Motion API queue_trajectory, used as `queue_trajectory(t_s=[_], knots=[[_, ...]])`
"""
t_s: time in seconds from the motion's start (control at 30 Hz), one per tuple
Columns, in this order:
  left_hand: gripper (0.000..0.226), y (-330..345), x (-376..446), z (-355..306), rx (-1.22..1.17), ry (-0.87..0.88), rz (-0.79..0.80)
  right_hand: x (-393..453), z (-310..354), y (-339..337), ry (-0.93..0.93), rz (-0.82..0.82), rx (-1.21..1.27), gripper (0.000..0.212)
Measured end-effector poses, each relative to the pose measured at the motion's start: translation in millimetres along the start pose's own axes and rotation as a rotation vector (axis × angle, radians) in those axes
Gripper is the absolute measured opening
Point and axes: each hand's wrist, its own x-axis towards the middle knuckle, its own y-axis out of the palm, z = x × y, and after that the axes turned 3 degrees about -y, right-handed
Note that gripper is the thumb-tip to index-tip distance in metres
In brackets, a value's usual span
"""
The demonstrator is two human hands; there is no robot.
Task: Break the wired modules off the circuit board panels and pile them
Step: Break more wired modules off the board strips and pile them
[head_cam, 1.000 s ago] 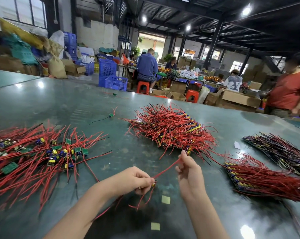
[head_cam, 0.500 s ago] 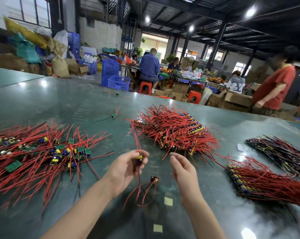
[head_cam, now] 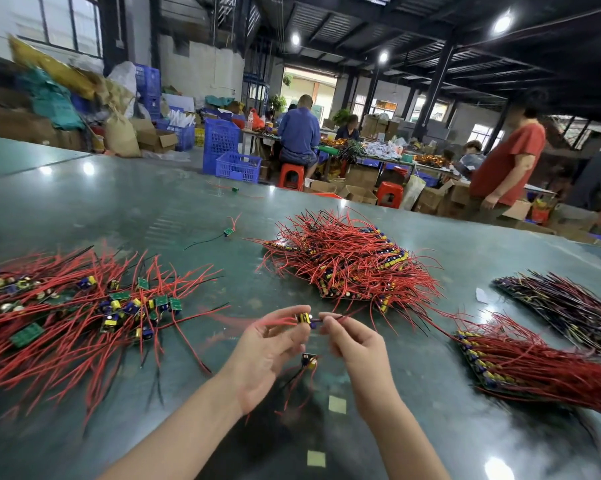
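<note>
Both hands are up over the green table [head_cam: 430, 258], meeting at one small module [head_cam: 305, 319]. The left hand [head_cam: 269, 355] pinches it between thumb and fingertips, its red wires trailing left across the fingers, the other fingers loosely spread. The right hand [head_cam: 356, 344] pinches at the module's right side, where a dark wire runs off to the right; its fingers are curled in close. A second module [head_cam: 308, 361] sits just below, between the two hands, wires drooping to the table; whether it hangs or lies there I cannot tell. The loose pile of separated modules [head_cam: 84, 306] lies at left. Unbroken panels [head_cam: 354, 265] wait ahead, with more [head_cam: 534, 362] at right.
</note>
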Motion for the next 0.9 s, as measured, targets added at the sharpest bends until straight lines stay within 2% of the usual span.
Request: queue_trajectory(t_s=[0.17,0.3,0.37,0.47,0.6,0.7,0.9], knots=[[0.044,-1,-5,-3,0.060,-0.104,0.174,2,0,-2,0.061,-0.101,0.212,0.018],[0.020,4,-2,-2,0.004,-0.147,0.059,0,7,-6,-0.073,-0.070,0.077,0.017],[0.031,4,-1,-4,-0.008,-0.174,0.047,0,9,-5,-0.110,-0.040,0.017,0.015],[0.039,2,-3,-6,0.111,-0.213,0.059,-1,11,-5,-0.121,-0.031,0.006,0.015],[0.036,5,-4,-5,0.130,-0.268,0.111,-1,13,-7,-0.141,-0.047,0.053,0.015],[0.030,7,-5,-6,0.149,-0.221,0.087,-2,13,-5,-0.147,-0.043,0.027,0.016],[0.028,10,-6,-1,0.187,-0.223,0.045,-2,11,-1,-0.018,-0.071,0.145,0.018]])
